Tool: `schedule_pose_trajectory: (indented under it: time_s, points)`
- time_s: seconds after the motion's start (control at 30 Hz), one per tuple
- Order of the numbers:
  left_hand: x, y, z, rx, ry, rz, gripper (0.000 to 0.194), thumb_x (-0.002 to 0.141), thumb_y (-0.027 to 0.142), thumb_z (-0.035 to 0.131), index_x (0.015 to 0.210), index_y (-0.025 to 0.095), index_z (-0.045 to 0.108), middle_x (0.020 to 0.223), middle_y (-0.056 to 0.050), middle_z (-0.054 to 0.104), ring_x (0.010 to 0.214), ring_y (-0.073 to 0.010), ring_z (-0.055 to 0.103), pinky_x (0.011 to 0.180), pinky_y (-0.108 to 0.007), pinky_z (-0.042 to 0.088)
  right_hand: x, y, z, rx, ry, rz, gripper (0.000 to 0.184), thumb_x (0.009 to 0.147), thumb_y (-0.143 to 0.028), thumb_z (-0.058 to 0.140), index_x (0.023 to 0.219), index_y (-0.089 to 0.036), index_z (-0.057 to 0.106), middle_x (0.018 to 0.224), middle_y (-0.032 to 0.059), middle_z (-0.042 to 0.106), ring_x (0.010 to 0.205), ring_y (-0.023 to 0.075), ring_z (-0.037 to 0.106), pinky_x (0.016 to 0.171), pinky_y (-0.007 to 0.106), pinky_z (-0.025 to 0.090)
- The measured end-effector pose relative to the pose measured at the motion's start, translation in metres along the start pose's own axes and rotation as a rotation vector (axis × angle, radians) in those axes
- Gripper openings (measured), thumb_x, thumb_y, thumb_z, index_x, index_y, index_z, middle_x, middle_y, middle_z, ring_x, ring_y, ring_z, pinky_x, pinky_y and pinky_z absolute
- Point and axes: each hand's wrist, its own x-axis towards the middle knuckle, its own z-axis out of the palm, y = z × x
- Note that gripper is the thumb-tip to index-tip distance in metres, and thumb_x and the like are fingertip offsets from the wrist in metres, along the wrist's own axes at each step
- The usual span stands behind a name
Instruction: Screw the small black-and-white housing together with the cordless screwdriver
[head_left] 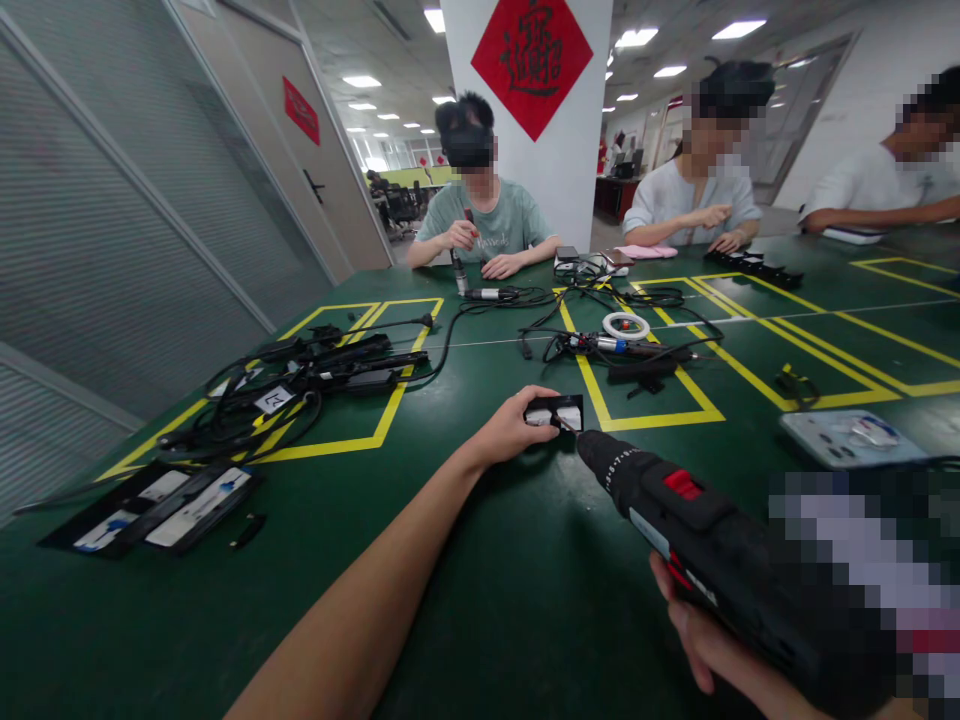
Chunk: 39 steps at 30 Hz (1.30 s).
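My left hand (525, 425) grips a small black part with white patches (568, 412) against the green table, thumb in front and fingers behind. A black cordless drill (720, 540) with a red switch fills the lower right, and my right hand (701, 625) is wrapped round its handle. The drill points away and to the left. Its thin bit reaches the black part's face, beside my left thumb; whether the tip sits in a screw is too small to tell.
Black cables and flat parts (330, 375) lie tangled at left, near black-and-white panels (199, 505). A white tape ring (626, 326) and wired tools (607, 345) lie beyond my left hand. A pale blue phone (851, 438) rests at right. Several people sit across the table (480, 540).
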Motion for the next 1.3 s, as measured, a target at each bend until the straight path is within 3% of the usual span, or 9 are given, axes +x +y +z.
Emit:
schedule_pose_trajectory:
  time_s: [0.23, 0.5, 0.8, 1.17, 1.3]
  points:
    - [0.0, 0.0, 0.0, 0.008, 0.006, -0.005, 0.05, 0.068, 0.021, 0.064, 0.116, 0.018, 0.049, 0.102, -0.005, 0.058, 0.082, -0.0148, 0.056, 0.075, -0.028, 0.045, 0.0, -0.04, -0.01, 0.064, -0.065, 0.118, 0.003, 0.072, -0.026, 0.061, 0.071, -0.023, 0.061, 0.068, 0.0011, 0.06, 0.04, 0.0094, 0.051, 0.039, 0.023, 0.047]
    - [0.0, 0.0, 0.0, 0.017, 0.015, -0.001, 0.05, 0.067, 0.022, 0.064, 0.115, 0.019, 0.05, 0.103, -0.005, 0.057, 0.084, -0.0154, 0.056, 0.077, -0.028, 0.045, 0.0, -0.033, -0.01, 0.1, -0.069, 0.154, 0.012, 0.072, -0.031, 0.06, 0.064, -0.023, 0.06, 0.063, 0.0009, 0.059, 0.039, 0.0095, 0.048, 0.039, 0.025, 0.046]
    - [0.001, -0.002, 0.0, 0.017, 0.01, 0.008, 0.05, 0.068, 0.021, 0.064, 0.116, 0.019, 0.049, 0.104, -0.005, 0.057, 0.085, -0.0154, 0.056, 0.077, -0.028, 0.045, -0.001, -0.025, -0.009, 0.135, -0.077, 0.187, 0.007, 0.068, -0.028, 0.063, 0.072, -0.025, 0.059, 0.061, -0.0015, 0.06, 0.038, 0.0091, 0.05, 0.04, 0.023, 0.044]
    - [0.0, 0.0, 0.0, 0.029, 0.017, -0.001, 0.051, 0.067, 0.022, 0.065, 0.116, 0.019, 0.049, 0.103, -0.005, 0.057, 0.085, -0.0155, 0.056, 0.077, -0.028, 0.045, -0.001, -0.052, -0.016, 0.175, -0.139, 0.173, 0.009, 0.068, -0.03, 0.065, 0.069, -0.023, 0.059, 0.053, -0.0034, 0.052, 0.043, 0.011, 0.052, 0.043, 0.023, 0.047]
    - [0.0, -0.001, 0.0, 0.031, 0.023, 0.002, 0.051, 0.067, 0.022, 0.064, 0.116, 0.019, 0.05, 0.103, -0.005, 0.057, 0.085, -0.0155, 0.056, 0.077, -0.028, 0.045, -0.002, -0.046, -0.014, 0.129, -0.11, 0.172, 0.013, 0.069, -0.03, 0.063, 0.082, -0.024, 0.063, 0.063, -0.0008, 0.059, 0.045, 0.0117, 0.054, 0.043, 0.024, 0.048]
